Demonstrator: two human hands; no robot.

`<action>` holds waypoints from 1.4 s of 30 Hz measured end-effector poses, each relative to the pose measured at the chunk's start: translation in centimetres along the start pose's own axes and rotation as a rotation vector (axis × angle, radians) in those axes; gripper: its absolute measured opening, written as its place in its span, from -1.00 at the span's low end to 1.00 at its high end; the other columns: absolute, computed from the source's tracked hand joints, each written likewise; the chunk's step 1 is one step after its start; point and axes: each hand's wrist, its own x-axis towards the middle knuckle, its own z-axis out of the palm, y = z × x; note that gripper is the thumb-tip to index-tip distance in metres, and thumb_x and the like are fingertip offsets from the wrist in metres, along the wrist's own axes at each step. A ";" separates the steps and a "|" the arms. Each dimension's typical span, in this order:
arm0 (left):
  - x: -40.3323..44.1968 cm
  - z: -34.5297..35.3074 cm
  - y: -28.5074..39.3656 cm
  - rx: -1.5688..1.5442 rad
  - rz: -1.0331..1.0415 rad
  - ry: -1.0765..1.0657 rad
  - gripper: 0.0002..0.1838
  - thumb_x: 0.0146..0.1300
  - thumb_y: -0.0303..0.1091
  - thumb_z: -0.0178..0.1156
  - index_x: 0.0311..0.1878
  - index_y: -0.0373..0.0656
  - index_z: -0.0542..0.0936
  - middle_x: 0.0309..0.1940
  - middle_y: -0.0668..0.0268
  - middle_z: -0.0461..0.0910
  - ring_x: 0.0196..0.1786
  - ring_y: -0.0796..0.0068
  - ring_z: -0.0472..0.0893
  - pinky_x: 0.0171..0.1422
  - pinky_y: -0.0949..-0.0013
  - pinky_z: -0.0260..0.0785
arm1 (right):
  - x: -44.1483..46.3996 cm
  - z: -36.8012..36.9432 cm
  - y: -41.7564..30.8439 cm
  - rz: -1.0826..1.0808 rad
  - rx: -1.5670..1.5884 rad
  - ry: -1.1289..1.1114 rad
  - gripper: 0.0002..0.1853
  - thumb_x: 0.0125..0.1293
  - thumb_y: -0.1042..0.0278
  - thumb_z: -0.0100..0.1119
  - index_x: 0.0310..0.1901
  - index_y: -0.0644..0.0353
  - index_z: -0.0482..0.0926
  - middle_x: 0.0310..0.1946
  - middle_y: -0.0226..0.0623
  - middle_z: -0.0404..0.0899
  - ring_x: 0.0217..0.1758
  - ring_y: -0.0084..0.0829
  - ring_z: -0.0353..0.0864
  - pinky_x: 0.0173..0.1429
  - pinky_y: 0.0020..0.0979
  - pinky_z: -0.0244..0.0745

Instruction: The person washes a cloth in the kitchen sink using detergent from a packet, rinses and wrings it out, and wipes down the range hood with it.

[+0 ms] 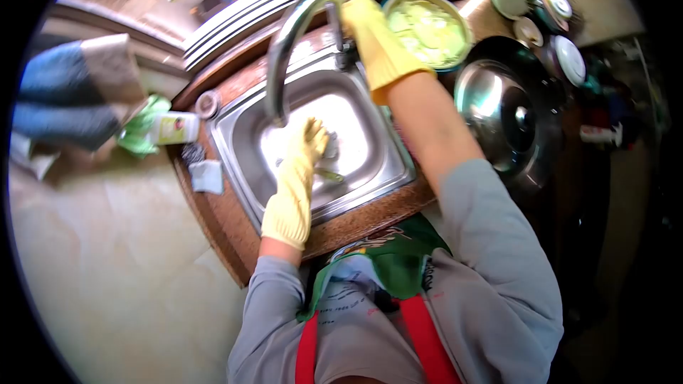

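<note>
My left hand (311, 144), in a yellow rubber glove, is low inside the steel sink (238, 153). Its fingers look curled; what they hold, if anything, I cannot make out. Beside the fingers lies a small grey shape at the sink bottom, and below it a green scrap (329, 175). My right hand (361, 20), also gloved in yellow, is up at the back of the sink, right beside the lever of the chrome faucet (279, 57). The right fingers are mostly hidden, so their grip on the lever is unclear. The faucet's spout arches over the sink.
A bowl of pale green slices (427, 32) stands behind my right forearm. Right of the sink sits a large dark wok (509, 117). A labelled white bottle (176, 128), a scouring pad (192, 153) and a white sponge (207, 176) line the left counter edge. Cloths (78, 92) hang at far left.
</note>
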 end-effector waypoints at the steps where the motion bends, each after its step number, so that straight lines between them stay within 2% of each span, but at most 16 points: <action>1: -0.4 0.4 0.1 0.004 -0.005 -0.010 -0.53 0.48 -0.07 0.22 0.29 -0.16 0.56 0.30 0.08 0.59 0.33 0.02 0.56 0.44 0.01 0.39 | -0.7 0.4 -0.4 0.088 0.153 0.167 -0.57 0.30 0.01 0.23 0.06 0.10 0.77 0.12 -0.14 0.72 0.21 -0.11 0.71 0.28 -0.20 0.59; 4: -0.4 0.3 0.5 -0.009 -0.023 -0.005 -0.53 0.54 -0.05 0.14 0.34 -0.15 0.54 0.33 0.15 0.58 0.33 0.04 0.57 0.36 -0.02 0.44 | 1.2 1.4 0.0 -0.010 0.057 0.131 -0.47 0.35 -0.14 0.19 0.12 0.12 0.74 0.22 -0.02 0.65 0.31 -0.04 0.63 0.35 -0.14 0.54; 9: 0.7 0.6 0.4 -0.088 -0.062 -0.027 -0.53 0.58 -0.05 0.07 0.38 -0.11 0.51 0.35 0.19 0.58 0.33 0.06 0.58 0.35 -0.01 0.45 | 1.0 1.1 -0.5 0.098 0.129 0.164 -0.65 0.34 0.22 0.24 0.11 0.07 0.75 0.21 -0.06 0.67 0.28 0.00 0.66 0.28 -0.05 0.58; 13: 1.3 0.2 0.6 -0.145 -0.081 0.004 -0.53 0.60 -0.05 0.04 0.39 -0.10 0.51 0.36 0.19 0.57 0.34 0.03 0.57 0.36 -0.02 0.44 | 1.2 1.4 0.0 0.107 0.100 0.195 -0.67 0.34 0.22 0.27 0.09 0.08 0.77 0.17 -0.12 0.71 0.27 -0.07 0.68 0.24 -0.10 0.60; 15: 1.7 -0.3 0.8 -0.153 -0.051 -0.186 -0.54 0.60 -0.06 0.04 0.39 -0.09 0.51 0.37 0.18 0.56 0.35 0.01 0.56 0.38 -0.04 0.42 | 1.1 1.3 0.0 0.122 0.121 0.170 -0.66 0.34 0.22 0.26 0.10 0.07 0.77 0.18 -0.13 0.71 0.27 -0.08 0.68 0.23 -0.10 0.60; 20: 3.3 1.8 1.2 -0.256 -0.105 -0.010 -0.54 0.58 -0.05 0.07 0.38 -0.08 0.52 0.34 0.14 0.58 0.34 -0.01 0.56 0.36 -0.06 0.43 | 0.0 1.0 -0.4 0.155 0.151 0.130 -0.67 0.34 0.23 0.26 0.09 0.09 0.76 0.17 -0.12 0.71 0.26 -0.08 0.69 0.25 -0.11 0.59; 27: 8.6 3.9 0.7 -0.116 0.019 -0.103 -0.44 0.57 0.09 0.01 0.45 -0.04 0.43 0.35 0.09 0.54 0.29 -0.01 0.58 0.28 -0.07 0.45 | -7.5 2.3 1.0 0.112 0.441 0.511 -0.55 0.38 -0.02 0.09 0.06 0.14 0.73 0.05 0.03 0.72 0.18 0.00 0.69 0.29 -0.10 0.55; 29: 13.2 2.1 -1.0 0.133 0.222 -0.295 -0.41 0.57 0.15 -0.02 0.46 -0.02 0.41 0.36 0.07 0.53 0.29 -0.02 0.58 0.27 -0.06 0.45 | -13.1 3.2 -0.1 0.182 0.693 0.431 -0.58 0.40 -0.02 0.14 0.03 0.13 0.74 -0.14 -0.07 0.77 -0.07 -0.15 0.76 0.10 -0.20 0.61; 31: 24.3 -3.6 -4.7 0.441 1.081 -0.838 -0.38 0.57 0.20 -0.05 0.47 -0.01 0.39 0.37 0.05 0.51 0.29 -0.03 0.58 0.26 -0.05 0.45 | -17.4 6.6 -1.2 0.213 1.213 0.336 -0.65 0.43 0.04 0.19 0.00 0.13 0.73 -0.38 -0.25 0.78 -0.38 -0.44 0.71 -0.13 -0.37 0.61; 32: 22.2 -3.1 -3.9 0.745 1.085 -0.677 -0.36 0.57 0.23 -0.05 0.48 0.00 0.38 0.39 0.04 0.50 0.31 -0.03 0.57 0.27 -0.06 0.44 | -18.0 9.7 -1.3 0.193 1.270 0.212 -0.66 0.46 0.05 0.21 0.02 0.13 0.70 -0.31 -0.27 0.78 -0.37 -0.55 0.66 -0.17 -0.40 0.61; 33: 14.6 0.0 -2.2 0.321 0.506 -0.433 -0.32 0.56 0.24 -0.05 0.51 -0.02 0.33 0.39 0.03 0.49 0.33 0.00 0.55 0.31 -0.04 0.42 | -18.7 12.6 -3.0 0.033 1.412 0.124 -0.55 0.47 -0.05 0.18 0.12 0.15 0.68 -0.10 -0.09 0.78 -0.12 -0.39 0.75 0.08 -0.25 0.63; 34: 8.4 2.7 -0.5 0.101 0.334 -0.320 -0.29 0.56 0.26 -0.05 0.54 -0.05 0.29 0.39 0.02 0.49 0.35 0.03 0.53 0.35 -0.01 0.41 | -19.6 14.6 -3.3 -0.012 1.007 -0.030 -0.50 0.55 -0.05 0.05 0.26 0.17 0.62 0.30 0.14 0.56 0.38 -0.17 0.55 0.42 -0.12 0.43; 35: 5.1 4.0 0.2 0.029 0.311 -0.302 -0.25 0.55 0.27 -0.05 0.56 -0.07 0.24 0.39 0.01 0.48 0.37 0.05 0.52 0.39 0.01 0.39 | -19.2 18.8 -4.5 -0.038 1.055 -0.154 -0.35 0.57 -0.12 -0.04 0.49 0.17 0.39 0.57 0.20 0.17 0.68 -0.01 0.08 0.65 -0.08 0.08; 36: 1.5 4.9 0.7 -0.013 0.304 -0.260 -0.21 0.55 0.29 -0.05 0.59 -0.09 0.19 0.38 0.00 0.48 0.39 0.08 0.50 0.42 0.04 0.37 | -19.0 22.0 -5.6 -0.103 1.006 -0.146 -0.40 0.59 -0.13 -0.08 0.43 0.15 0.40 0.45 0.13 0.24 0.55 -0.05 0.18 0.54 -0.10 0.17; 40: -2.0 2.0 0.0 -0.285 0.220 -0.293 -0.60 0.63 -0.09 0.00 0.17 -0.22 0.62 0.06 0.19 0.68 0.03 0.36 0.62 0.16 0.27 0.49 | -12.8 30.3 -5.6 -0.467 1.119 0.128 -0.53 0.65 -0.16 -0.22 0.20 0.05 0.45 -0.02 -0.15 0.53 0.03 -0.22 0.56 0.10 -0.19 0.53; 42: -3.3 0.3 -0.9 0.528 0.794 -0.103 -0.58 0.60 -0.04 0.03 0.18 -0.21 0.61 0.02 0.17 0.68 0.00 0.34 0.63 0.11 0.25 0.51 | -13.3 30.4 -5.9 -0.538 1.186 0.113 -0.59 0.68 -0.12 -0.23 0.09 0.03 0.47 -0.20 -0.22 0.60 -0.18 -0.25 0.65 -0.10 -0.21 0.63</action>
